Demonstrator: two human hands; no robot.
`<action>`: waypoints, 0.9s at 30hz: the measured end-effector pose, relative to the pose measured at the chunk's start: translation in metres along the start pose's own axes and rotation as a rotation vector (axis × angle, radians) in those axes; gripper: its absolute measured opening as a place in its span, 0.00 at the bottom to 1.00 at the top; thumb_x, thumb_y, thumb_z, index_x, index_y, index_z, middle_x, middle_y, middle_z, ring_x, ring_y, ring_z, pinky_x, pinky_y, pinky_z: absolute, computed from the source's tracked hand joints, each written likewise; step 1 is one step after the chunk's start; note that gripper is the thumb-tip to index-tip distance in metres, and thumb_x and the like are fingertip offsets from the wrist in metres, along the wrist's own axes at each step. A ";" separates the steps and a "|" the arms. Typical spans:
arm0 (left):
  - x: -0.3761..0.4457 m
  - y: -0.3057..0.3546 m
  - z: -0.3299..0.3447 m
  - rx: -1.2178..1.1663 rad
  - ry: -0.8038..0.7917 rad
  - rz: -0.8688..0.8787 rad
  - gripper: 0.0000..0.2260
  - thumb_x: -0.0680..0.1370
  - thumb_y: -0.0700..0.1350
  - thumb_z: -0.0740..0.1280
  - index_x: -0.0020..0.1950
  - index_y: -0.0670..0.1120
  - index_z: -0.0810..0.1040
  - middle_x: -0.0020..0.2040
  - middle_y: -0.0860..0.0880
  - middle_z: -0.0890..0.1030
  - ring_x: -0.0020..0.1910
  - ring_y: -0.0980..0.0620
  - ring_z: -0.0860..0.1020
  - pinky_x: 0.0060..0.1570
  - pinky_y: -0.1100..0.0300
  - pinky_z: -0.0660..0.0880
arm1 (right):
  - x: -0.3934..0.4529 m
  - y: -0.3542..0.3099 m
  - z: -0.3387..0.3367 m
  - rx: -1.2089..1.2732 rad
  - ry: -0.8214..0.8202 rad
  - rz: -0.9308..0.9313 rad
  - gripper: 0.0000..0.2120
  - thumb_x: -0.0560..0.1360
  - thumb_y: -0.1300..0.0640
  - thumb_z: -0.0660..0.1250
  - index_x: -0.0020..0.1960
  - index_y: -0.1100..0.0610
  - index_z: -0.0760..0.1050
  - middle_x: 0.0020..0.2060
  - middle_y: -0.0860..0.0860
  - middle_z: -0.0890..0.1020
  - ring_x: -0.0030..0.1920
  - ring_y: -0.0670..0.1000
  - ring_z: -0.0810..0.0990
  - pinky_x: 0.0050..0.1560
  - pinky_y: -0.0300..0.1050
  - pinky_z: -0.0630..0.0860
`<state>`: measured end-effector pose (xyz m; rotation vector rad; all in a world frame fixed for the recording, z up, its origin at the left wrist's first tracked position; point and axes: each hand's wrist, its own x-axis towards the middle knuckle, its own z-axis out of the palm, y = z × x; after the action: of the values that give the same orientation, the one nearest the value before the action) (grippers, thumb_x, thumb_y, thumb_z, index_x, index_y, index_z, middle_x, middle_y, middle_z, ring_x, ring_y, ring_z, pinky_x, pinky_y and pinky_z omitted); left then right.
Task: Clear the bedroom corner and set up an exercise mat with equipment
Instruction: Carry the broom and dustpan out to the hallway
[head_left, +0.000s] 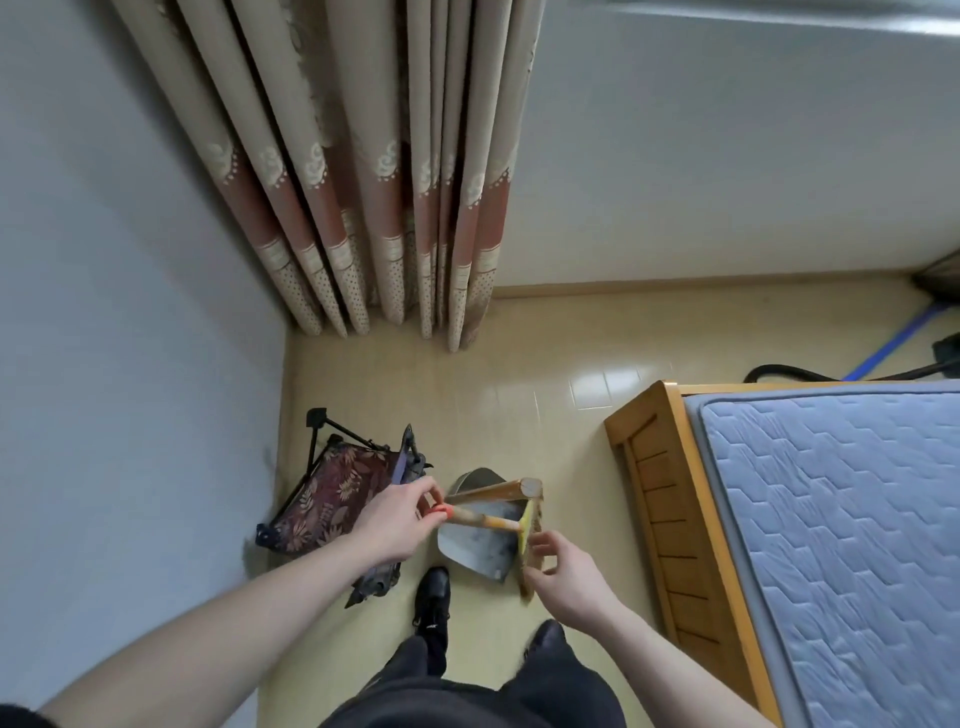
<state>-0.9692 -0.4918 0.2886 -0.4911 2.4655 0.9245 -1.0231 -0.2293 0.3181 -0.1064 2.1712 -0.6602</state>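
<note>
We see a bed (831, 519) at the right: blue quilted mattress in a wooden frame (670, 499), its end toward the corner. Patterned curtain (374, 182) hangs to the floor at the back wall. Cream tiled floor (493, 374) lies bare between curtain and bed.

A folding stool (332, 493) with dark floral fabric stands against the left wall, just beside our left forearm. A grey metal dustpan (475, 551) sits on the floor between stool and bed frame, close ahead of our black shoes (434, 592). Its wooden handle (493, 491) rises toward the camera.

A small broom (530, 540) stands at the dustpan's right edge, bristles on the floor. Our left hand (400, 519) pinches the orange end of the broom handle (480, 519). Our right hand (566, 571) is beside the bristle head, fingers loosely spread, touching or nearly touching it; we cannot tell whether it grasps.

No mat or equipment in view.
</note>
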 end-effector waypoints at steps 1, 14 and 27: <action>-0.002 0.014 0.005 -0.022 -0.016 0.017 0.06 0.79 0.59 0.68 0.50 0.60 0.74 0.42 0.59 0.80 0.39 0.59 0.79 0.35 0.60 0.77 | 0.001 0.004 0.001 -0.009 -0.011 0.009 0.20 0.78 0.53 0.68 0.69 0.47 0.71 0.60 0.45 0.79 0.56 0.47 0.81 0.59 0.46 0.81; -0.007 0.151 0.053 -0.086 -0.197 0.190 0.17 0.81 0.42 0.61 0.66 0.57 0.78 0.62 0.56 0.81 0.59 0.54 0.78 0.62 0.53 0.76 | 0.034 0.062 -0.029 0.021 0.052 -0.016 0.12 0.79 0.52 0.67 0.62 0.44 0.76 0.51 0.46 0.83 0.49 0.48 0.82 0.53 0.49 0.83; 0.047 0.148 0.056 0.286 -0.226 -0.103 0.30 0.77 0.46 0.61 0.79 0.56 0.58 0.74 0.48 0.64 0.65 0.43 0.73 0.59 0.49 0.75 | 0.041 0.112 -0.077 -0.008 0.084 0.026 0.08 0.80 0.47 0.66 0.58 0.42 0.77 0.48 0.43 0.83 0.48 0.47 0.83 0.53 0.48 0.83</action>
<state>-1.0623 -0.3563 0.3025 -0.3871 2.2920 0.5408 -1.0906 -0.1132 0.2725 -0.0552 2.2518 -0.6517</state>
